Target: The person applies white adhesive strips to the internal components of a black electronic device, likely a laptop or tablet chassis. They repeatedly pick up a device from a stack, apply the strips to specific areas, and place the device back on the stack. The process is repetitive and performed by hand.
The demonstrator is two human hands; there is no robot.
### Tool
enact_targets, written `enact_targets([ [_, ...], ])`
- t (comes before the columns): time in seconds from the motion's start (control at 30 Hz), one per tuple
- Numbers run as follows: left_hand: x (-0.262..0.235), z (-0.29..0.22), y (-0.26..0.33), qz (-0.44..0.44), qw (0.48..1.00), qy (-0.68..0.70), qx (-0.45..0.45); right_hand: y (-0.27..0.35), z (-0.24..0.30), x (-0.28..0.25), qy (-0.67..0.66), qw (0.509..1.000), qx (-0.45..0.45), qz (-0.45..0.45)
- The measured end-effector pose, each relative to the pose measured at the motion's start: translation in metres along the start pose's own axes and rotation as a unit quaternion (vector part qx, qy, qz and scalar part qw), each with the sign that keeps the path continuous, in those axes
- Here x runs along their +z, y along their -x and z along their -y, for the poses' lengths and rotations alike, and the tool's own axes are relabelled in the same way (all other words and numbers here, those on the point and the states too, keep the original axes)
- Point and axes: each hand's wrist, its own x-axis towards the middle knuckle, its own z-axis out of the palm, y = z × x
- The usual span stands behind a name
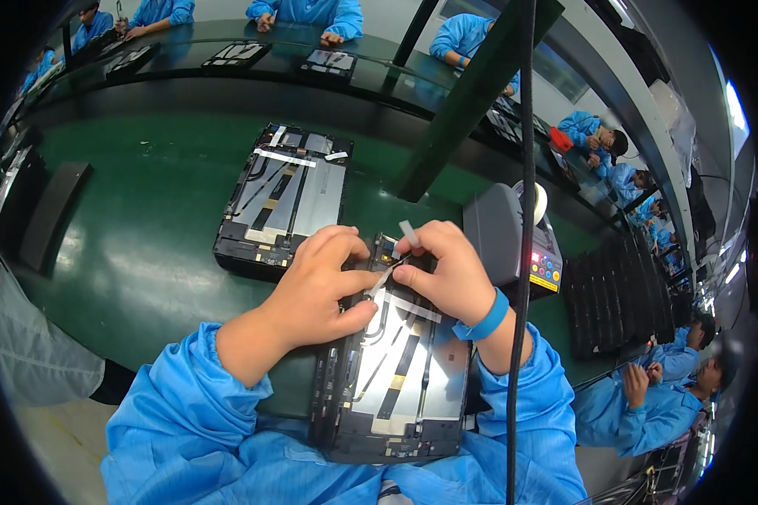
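An opened tablet-like device [396, 379] with a silver inner plate, black ribbon cables and a white tape strip lies in front of me, its near end by my body. My left hand [324, 282] rests over its upper left side, thumb and index finger apart, the index fingertip at a narrow pale strip [381, 284]. My right hand [451, 265] is closed in a pinch above the device's far end. From its fingers sticks a flat light grey piece [408, 234]; whether it joins the pale strip is hard to tell. A blue band circles my right wrist.
Beyond my left hand, a similar opened device [290, 198] sits on a stack on the green table [143, 244]. A grey tape dispenser [501, 227] with lit buttons stands right. Black trays [619, 295] and a hanging black cable [522, 168] are further right. Co-workers sit around.
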Motion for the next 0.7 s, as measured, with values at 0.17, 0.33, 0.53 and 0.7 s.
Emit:
enact_targets([
  [0.17,0.001,0.001,0.001,0.000,1.000,-0.004,-0.001,-0.002,-0.008,0.003,-0.068,0.995,-0.057,0.040],
  [0.33,-0.001,0.000,0.000,0.006,1.000,0.009,-0.007,-0.006,0.001,-0.014,-0.243,0.963,0.094,0.075],
  [0.53,0.000,0.001,0.001,0.035,0.998,0.020,-0.042,-0.023,0.004,-0.015,-0.202,0.913,0.285,0.212],
  [0.7,0.001,0.000,0.002,0.049,0.997,0.015,-0.052,-0.015,-0.010,-0.018,-0.412,0.883,0.202,0.100],
])
